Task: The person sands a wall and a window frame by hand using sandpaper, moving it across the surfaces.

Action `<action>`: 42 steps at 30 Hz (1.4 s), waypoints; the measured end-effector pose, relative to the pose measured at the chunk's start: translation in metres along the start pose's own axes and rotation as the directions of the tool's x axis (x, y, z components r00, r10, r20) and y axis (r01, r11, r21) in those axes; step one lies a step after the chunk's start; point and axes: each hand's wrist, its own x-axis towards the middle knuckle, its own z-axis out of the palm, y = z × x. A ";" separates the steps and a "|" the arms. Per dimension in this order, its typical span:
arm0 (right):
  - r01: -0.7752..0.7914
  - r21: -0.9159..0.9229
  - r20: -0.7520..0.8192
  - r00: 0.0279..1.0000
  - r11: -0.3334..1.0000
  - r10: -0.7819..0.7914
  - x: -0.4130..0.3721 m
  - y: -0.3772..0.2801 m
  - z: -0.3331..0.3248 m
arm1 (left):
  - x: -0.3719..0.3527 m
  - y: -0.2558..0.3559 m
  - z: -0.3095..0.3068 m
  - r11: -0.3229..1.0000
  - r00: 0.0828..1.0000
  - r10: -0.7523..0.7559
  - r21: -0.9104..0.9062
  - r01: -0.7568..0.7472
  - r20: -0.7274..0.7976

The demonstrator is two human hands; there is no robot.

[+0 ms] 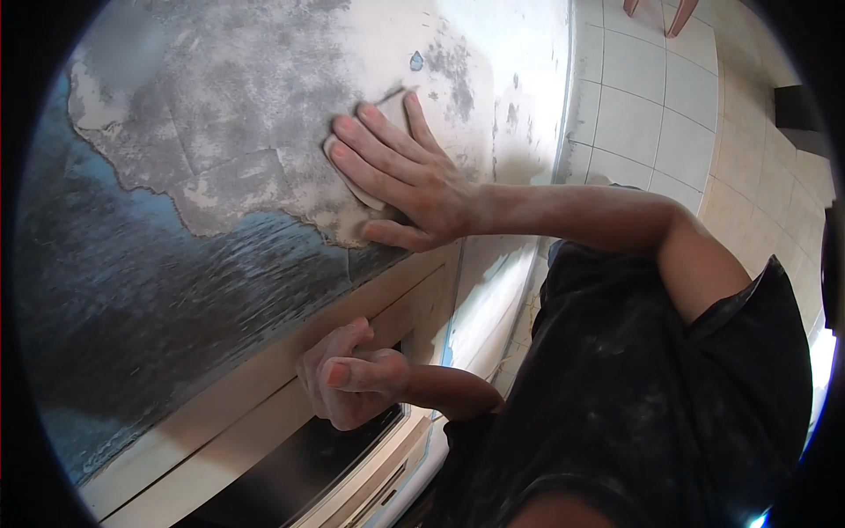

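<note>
Wall (220, 106) fills most of the view, its paint worn back to a big patch of bare grey plaster, with blue paint (132, 290) beyond and below my fingertips and white paint past my knuckles. Pale frame (264, 387) runs under the wall, on the thumb side of my upper hand. My right hand (400, 180) lies flat against the plaster, its fingers (370, 145) straight and slightly spread, pressing a small pale pad (365, 198) to the wall. The pad sits directly beneath those fingers and the front of the palm, touching both. Only its edges show, at the fingertips and along the thumb side, and its long axis seems to run across the fingers. My left hand (348, 383) is well apart from the pad, lower down against the frame, loosely curled with the thumb across the fingers. I can see nothing in it. The right hand is the one on the pad.
</note>
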 end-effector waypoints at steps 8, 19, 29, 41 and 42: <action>0.039 -0.006 0.065 0.997 0.999 -0.039 -0.018 0.000 0.006 | 0.000 -0.005 -0.003 0.998 0.998 0.054 -0.014 -0.054 -0.020; 0.162 -0.073 0.133 0.980 0.984 -0.151 -0.038 0.010 0.014 | 0.002 -0.007 -0.001 0.995 0.995 0.083 -0.047 -0.085 -0.055; 0.149 -0.010 0.154 0.977 0.989 -0.146 -0.039 0.001 0.016 | 0.003 -0.006 0.001 0.994 0.993 0.093 -0.052 -0.096 -0.067; 0.185 -0.031 0.184 0.967 0.982 -0.176 -0.045 -0.010 0.022 | 0.000 -0.004 0.001 0.999 0.998 0.046 -0.023 -0.048 -0.050; 0.178 -0.021 0.177 0.969 0.984 -0.171 -0.037 -0.014 0.020 | 0.000 -0.002 0.003 0.999 0.998 0.042 -0.019 -0.043 -0.053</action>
